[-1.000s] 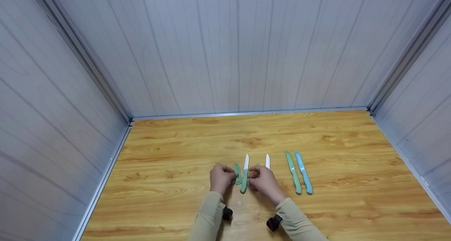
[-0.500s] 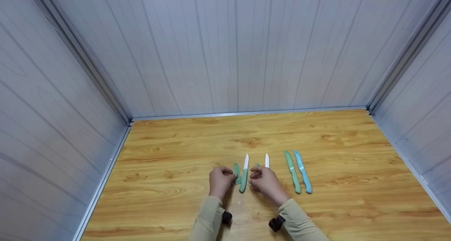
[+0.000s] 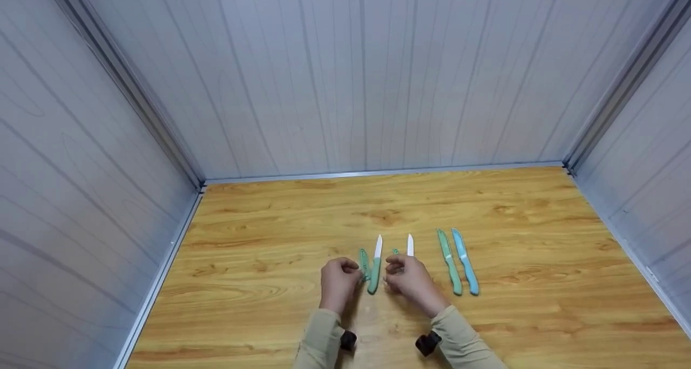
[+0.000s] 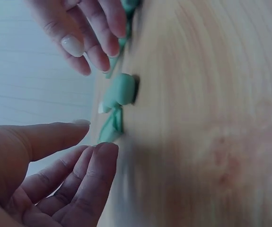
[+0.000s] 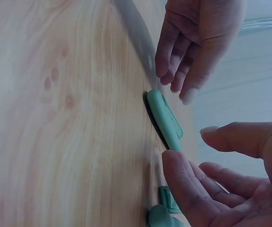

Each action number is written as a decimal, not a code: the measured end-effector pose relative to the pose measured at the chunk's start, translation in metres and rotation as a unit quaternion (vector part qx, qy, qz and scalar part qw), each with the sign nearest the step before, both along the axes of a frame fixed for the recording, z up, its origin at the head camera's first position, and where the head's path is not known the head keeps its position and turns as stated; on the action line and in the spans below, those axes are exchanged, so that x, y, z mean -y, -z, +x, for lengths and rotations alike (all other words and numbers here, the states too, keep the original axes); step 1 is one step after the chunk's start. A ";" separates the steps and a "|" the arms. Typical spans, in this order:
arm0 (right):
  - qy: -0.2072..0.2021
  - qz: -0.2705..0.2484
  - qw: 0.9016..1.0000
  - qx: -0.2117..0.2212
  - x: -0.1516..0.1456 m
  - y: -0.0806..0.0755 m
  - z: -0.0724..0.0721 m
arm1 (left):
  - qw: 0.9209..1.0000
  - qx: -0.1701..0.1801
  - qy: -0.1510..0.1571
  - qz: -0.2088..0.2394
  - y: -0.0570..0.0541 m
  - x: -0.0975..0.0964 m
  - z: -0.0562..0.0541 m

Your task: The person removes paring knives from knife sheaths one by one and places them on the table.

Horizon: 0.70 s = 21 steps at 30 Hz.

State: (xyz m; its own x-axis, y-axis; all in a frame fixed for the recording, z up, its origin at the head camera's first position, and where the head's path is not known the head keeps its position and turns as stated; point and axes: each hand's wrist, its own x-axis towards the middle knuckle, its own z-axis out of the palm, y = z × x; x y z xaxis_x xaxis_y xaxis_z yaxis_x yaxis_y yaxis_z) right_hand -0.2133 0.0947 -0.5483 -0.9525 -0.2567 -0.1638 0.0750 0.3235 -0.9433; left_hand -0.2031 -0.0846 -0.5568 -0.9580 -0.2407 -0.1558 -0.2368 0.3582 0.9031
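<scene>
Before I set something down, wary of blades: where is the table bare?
Bare table: along the back wall; from the left hand to the left wall; from the blue knife to the right wall. Crowded: at the right hand, a blade; between the hands, a sheath and uncovered green knife; beside the blue, another green knife.

plain tan sleeves (image 3: pixel 467 342), creased fabric, small black blocky wrist units (image 3: pixel 428 343) at sleeves' inner sides, left hand (image 3: pixel 337 282) and right hand (image 3: pixel 414 282) bare past sleeves
</scene>
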 end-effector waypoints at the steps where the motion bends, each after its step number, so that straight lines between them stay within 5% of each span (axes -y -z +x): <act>1: -0.004 0.000 1.000 -0.004 -0.002 0.000 0.001 | 1.000 -0.007 0.002 0.006 -0.001 -0.001 0.001; 21: -0.042 -0.033 0.999 -0.004 -0.053 -0.012 0.036 | 0.989 -0.065 0.117 0.059 -0.028 -0.031 0.012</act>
State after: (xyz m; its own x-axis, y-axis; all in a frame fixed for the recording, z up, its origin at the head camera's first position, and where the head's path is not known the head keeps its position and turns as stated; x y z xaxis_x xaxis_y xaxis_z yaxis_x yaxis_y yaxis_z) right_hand -0.1774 0.1476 -0.5365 -0.9286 -0.3449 -0.1369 0.0431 0.2661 -0.9630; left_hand -0.1911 -0.0533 -0.5285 -0.9991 0.0025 -0.0424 -0.0400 0.2794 0.9593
